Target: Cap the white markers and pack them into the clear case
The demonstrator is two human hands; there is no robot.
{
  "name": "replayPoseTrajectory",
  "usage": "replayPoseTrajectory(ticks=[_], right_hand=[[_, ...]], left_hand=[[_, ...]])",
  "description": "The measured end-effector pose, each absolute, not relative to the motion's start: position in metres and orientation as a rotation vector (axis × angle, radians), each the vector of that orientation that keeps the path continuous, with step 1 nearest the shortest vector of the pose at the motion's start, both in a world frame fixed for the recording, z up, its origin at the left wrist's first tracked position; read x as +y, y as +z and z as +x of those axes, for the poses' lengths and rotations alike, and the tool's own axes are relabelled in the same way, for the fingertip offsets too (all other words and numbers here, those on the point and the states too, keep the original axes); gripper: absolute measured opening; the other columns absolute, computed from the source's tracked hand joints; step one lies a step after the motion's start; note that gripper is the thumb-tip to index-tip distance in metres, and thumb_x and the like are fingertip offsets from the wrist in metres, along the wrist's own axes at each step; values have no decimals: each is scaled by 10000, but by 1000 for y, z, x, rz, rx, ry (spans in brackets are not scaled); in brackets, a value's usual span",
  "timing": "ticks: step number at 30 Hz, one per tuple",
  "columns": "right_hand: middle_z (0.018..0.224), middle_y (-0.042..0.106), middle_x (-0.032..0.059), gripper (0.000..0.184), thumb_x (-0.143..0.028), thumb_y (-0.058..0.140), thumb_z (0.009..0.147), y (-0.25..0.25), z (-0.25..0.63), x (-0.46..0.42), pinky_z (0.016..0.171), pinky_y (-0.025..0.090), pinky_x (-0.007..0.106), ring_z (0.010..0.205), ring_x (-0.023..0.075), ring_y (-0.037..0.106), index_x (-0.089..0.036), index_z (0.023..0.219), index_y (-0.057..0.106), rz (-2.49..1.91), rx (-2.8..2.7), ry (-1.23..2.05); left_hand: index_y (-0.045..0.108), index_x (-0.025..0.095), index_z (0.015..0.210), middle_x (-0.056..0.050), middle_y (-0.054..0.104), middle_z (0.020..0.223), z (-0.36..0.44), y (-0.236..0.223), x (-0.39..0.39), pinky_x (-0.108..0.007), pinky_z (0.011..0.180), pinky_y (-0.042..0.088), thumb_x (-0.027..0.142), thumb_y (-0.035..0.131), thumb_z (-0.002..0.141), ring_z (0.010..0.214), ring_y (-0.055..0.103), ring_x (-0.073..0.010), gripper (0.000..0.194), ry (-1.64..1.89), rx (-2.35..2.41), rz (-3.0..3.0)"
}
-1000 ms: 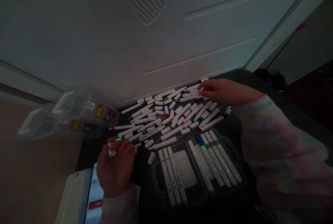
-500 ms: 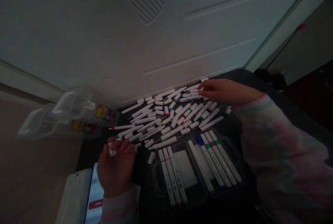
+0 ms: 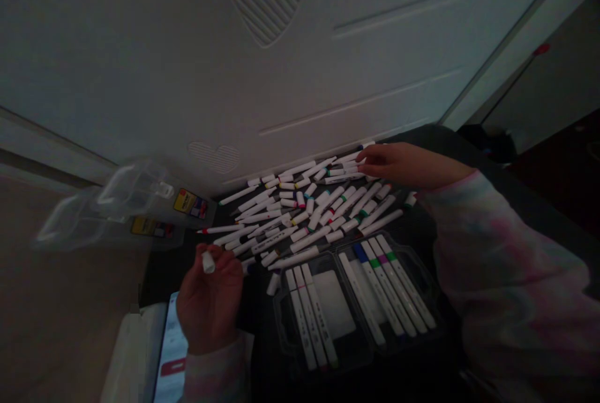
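My left hand is palm up at the lower left, with curled fingers closed on a small white marker cap. At the back right, my right hand reaches over the far end of a pile of white markers and loose caps. Its fingers are stretched out at the caps there, slightly apart, with no marker visibly lifted. Near me lies an opened clear plastic case. Three markers rest in its left half and several more markers in its right half, some with blue, purple or green bands.
Two clear plastic containers with yellow labels stand at the left against the white panel behind the pile. A lit screen lies beside my left wrist. The dark table extends to the right.
The cap in my left hand has turned, so more of it shows between the fingers. My right hand has hardly moved.
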State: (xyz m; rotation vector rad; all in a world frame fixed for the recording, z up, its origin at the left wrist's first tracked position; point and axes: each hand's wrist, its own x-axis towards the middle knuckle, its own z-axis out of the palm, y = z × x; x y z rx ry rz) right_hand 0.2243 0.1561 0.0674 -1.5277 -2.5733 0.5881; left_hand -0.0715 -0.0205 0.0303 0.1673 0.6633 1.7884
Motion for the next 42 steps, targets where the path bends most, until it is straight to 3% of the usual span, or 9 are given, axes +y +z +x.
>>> replayPoseTrajectory(ticks=[4, 12, 17, 22, 27, 34, 42], right_hand=[[836, 652, 60, 396, -423, 401, 798, 65, 225, 158, 623, 413, 259, 703, 157, 586, -164, 1036, 583, -1511, -2583, 574], [765, 650, 34, 368, -421, 416, 793, 63, 227, 158, 566, 410, 238, 618, 129, 574, -175, 1009, 585, -1476, -2539, 588], [808, 654, 47, 394, -430, 400, 798, 65, 226, 157, 594, 422, 253, 664, 145, 586, -171, 1032, 580, -1509, -2562, 596], [907, 652, 62, 386, -441, 398, 807, 72, 222, 150, 693, 440, 303, 794, 184, 596, -183, 1032, 577, -1414, -2553, 662], [994, 630, 43, 350, -428, 441, 809, 98, 211, 122, 770, 435, 292, 897, 175, 578, -199, 1044, 563, -1096, -2503, 858], [926, 634, 37, 262, -320, 438, 838, 113, 174, 76, 703, 422, 255, 802, 137, 574, -182, 1016, 572, -661, -2672, 1005], [904, 643, 67, 274, -336, 446, 833, 92, 149, 62, 735, 403, 312, 822, 180, 581, -168, 989, 595, -533, -2822, 978]], left_hand=[[515, 168, 830, 9, 609, 723, -72, 30, -20, -149, 538, 451, 87, 529, 666, 595, 528, -67, 183, 1791, 666, 137], [545, 153, 799, -8, 605, 731, -72, 30, -19, -149, 518, 456, 62, 516, 625, 582, 519, -67, 198, 1790, 692, 92], [580, 141, 813, -14, 626, 742, -68, 30, -17, -147, 507, 456, 100, 584, 636, 564, 518, -59, 182, 1799, 799, 159], [582, 184, 944, 10, 652, 695, -54, 29, -20, -169, 566, 470, 243, 721, 603, 590, 566, -76, 373, 1845, 1196, 483], [519, 230, 1105, 10, 691, 755, -34, 24, -31, -247, 662, 473, 190, 722, 605, 727, 628, -143, 541, 1722, 1681, 980], [625, 268, 956, 19, 703, 778, -17, 26, -33, -363, 814, 449, 154, 737, 576, 785, 633, -209, 413, 1558, 1692, 1563], [601, 294, 1034, -9, 692, 838, -14, 15, -31, -336, 752, 471, 100, 700, 604, 796, 628, -225, 482, 1510, 1577, 1808]])
